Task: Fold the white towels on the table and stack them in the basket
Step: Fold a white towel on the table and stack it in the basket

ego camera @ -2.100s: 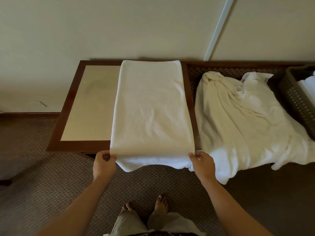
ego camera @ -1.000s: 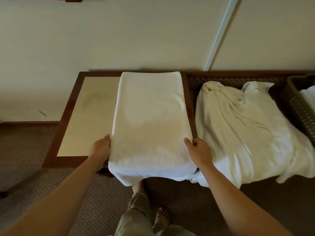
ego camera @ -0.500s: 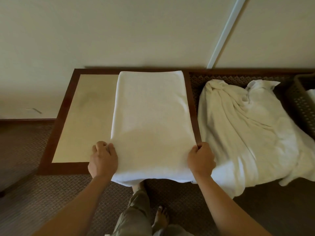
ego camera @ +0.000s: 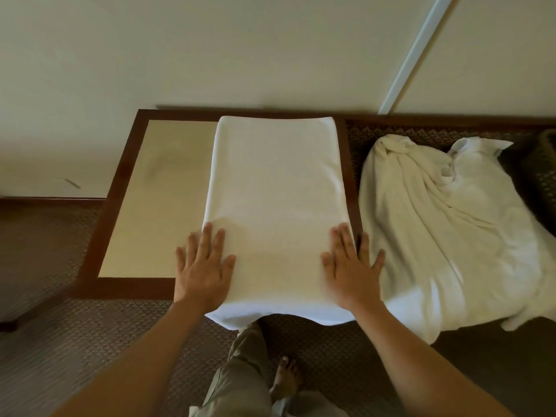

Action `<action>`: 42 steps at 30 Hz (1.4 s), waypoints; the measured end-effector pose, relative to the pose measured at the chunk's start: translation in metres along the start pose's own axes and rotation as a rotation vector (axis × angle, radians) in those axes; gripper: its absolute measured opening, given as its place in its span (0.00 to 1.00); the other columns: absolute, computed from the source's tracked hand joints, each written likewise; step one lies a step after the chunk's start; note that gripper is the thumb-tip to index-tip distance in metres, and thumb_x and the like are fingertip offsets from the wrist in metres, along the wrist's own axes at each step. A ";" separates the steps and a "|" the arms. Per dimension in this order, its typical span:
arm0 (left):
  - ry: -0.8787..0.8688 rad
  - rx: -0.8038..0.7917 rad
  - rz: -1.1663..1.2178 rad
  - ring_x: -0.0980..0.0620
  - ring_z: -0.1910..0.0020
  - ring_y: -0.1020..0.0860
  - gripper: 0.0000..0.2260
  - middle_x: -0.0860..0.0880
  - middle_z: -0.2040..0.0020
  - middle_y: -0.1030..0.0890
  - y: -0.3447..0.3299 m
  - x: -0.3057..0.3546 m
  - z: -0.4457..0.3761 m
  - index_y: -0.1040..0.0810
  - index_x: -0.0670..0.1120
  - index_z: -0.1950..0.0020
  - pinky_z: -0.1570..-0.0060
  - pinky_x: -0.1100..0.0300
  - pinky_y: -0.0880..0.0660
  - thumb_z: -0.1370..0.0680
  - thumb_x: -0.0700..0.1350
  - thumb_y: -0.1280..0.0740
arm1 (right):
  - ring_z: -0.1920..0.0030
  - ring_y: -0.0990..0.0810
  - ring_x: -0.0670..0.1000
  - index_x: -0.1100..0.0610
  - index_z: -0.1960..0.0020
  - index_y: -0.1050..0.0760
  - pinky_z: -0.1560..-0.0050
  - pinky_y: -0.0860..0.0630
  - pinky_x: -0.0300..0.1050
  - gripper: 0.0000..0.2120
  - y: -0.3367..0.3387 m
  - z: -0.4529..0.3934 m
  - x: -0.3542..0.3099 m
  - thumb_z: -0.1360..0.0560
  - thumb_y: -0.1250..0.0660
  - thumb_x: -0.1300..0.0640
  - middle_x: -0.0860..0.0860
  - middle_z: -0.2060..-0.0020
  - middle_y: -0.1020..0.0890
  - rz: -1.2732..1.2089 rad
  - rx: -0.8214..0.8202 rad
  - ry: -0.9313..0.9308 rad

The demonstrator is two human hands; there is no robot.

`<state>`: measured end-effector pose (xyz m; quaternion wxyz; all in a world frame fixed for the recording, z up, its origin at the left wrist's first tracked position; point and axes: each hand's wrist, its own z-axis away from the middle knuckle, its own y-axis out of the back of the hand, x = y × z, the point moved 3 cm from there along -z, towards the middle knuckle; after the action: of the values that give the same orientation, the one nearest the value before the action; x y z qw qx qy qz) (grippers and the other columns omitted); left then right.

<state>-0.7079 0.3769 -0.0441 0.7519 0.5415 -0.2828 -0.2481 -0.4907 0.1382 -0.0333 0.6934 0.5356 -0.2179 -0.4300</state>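
A folded white towel lies lengthwise on the right half of the table, its near end hanging over the front edge. My left hand lies flat with straight, spread fingers on the towel's near left corner. My right hand lies flat in the same way on the near right corner, its outer fingers over the towel's edge. A pile of crumpled white towels sits to the right of the table. Only a dark woven sliver of the basket shows at the far right edge.
The table stands against a cream wall, its tan top with a dark wood frame bare on the left half. Patterned brown carpet covers the floor. My leg and bare foot are below the towel's hanging end.
Both hands let go of the towel's near side edges, which they gripped half a second ago, and now lie flat on top of it. The towel's near end has been folded over earlier.
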 end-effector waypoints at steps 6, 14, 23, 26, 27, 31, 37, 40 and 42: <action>0.269 -0.025 0.011 0.38 0.19 0.66 0.30 0.47 0.19 0.70 0.013 0.003 0.012 0.65 0.51 0.17 0.24 0.30 0.63 0.16 0.57 0.58 | 0.19 0.65 0.60 0.49 0.17 0.64 0.25 0.62 0.76 0.30 0.011 0.014 0.016 0.15 0.60 0.44 0.45 0.19 0.68 -0.102 0.030 -0.300; -0.170 -0.040 0.031 0.48 0.19 0.68 0.28 0.54 0.18 0.67 -0.002 0.088 0.010 0.59 0.60 0.17 0.21 0.41 0.66 0.18 0.61 0.64 | 0.19 0.69 0.53 0.44 0.18 0.66 0.22 0.66 0.67 0.29 -0.028 0.035 -0.066 0.16 0.63 0.40 0.45 0.19 0.67 -0.030 0.022 0.206; 0.167 0.001 0.085 0.44 0.18 0.61 0.28 0.53 0.17 0.66 -0.008 0.005 0.041 0.70 0.55 0.19 0.23 0.32 0.60 0.16 0.58 0.61 | 0.18 0.63 0.55 0.41 0.19 0.70 0.22 0.60 0.69 0.28 -0.015 0.055 0.029 0.16 0.65 0.40 0.35 0.23 0.70 -0.127 -0.015 -0.085; 0.194 0.005 0.078 0.43 0.18 0.61 0.28 0.52 0.17 0.64 -0.007 -0.002 0.047 0.70 0.54 0.19 0.24 0.30 0.59 0.16 0.56 0.60 | 0.18 0.62 0.55 0.41 0.20 0.71 0.23 0.61 0.70 0.27 -0.015 0.060 0.032 0.16 0.65 0.42 0.34 0.22 0.69 -0.147 -0.040 -0.129; 0.201 -0.001 0.059 0.42 0.17 0.60 0.28 0.51 0.16 0.63 -0.005 -0.001 0.049 0.69 0.53 0.19 0.24 0.29 0.58 0.16 0.55 0.59 | 0.18 0.62 0.56 0.42 0.19 0.70 0.23 0.60 0.71 0.27 -0.014 0.060 0.030 0.15 0.64 0.42 0.35 0.21 0.68 -0.152 -0.056 -0.142; 0.328 -0.029 0.018 0.37 0.18 0.59 0.31 0.44 0.16 0.60 0.004 0.017 0.048 0.60 0.48 0.16 0.25 0.28 0.58 0.17 0.53 0.52 | 0.19 0.64 0.60 0.50 0.18 0.67 0.25 0.60 0.74 0.30 -0.005 0.060 0.011 0.15 0.58 0.49 0.43 0.19 0.65 -0.133 -0.039 -0.213; -0.107 0.001 -0.009 0.43 0.19 0.68 0.31 0.48 0.18 0.68 0.004 0.091 0.027 0.63 0.52 0.17 0.23 0.35 0.65 0.19 0.56 0.59 | 0.19 0.68 0.58 0.51 0.16 0.62 0.24 0.61 0.72 0.31 -0.018 0.054 -0.069 0.18 0.63 0.44 0.46 0.18 0.64 -0.017 0.001 0.299; -0.215 -0.045 -0.053 0.48 0.19 0.68 0.31 0.52 0.18 0.67 -0.008 0.092 0.025 0.61 0.59 0.17 0.22 0.38 0.65 0.21 0.62 0.66 | 0.19 0.67 0.53 0.45 0.17 0.61 0.22 0.63 0.67 0.31 -0.023 0.041 -0.066 0.18 0.65 0.39 0.42 0.18 0.63 0.012 -0.023 0.332; -0.142 -0.008 -0.041 0.48 0.19 0.68 0.30 0.52 0.18 0.68 -0.010 0.067 0.023 0.64 0.58 0.18 0.22 0.41 0.67 0.19 0.65 0.63 | 0.18 0.65 0.52 0.44 0.17 0.61 0.21 0.62 0.65 0.30 -0.019 0.034 -0.038 0.17 0.63 0.39 0.40 0.18 0.63 0.025 0.023 0.265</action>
<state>-0.6764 0.3124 -0.0373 0.7269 0.5252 -0.3231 -0.3024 -0.5443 0.1497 -0.0340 0.7152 0.5929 -0.1359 -0.3442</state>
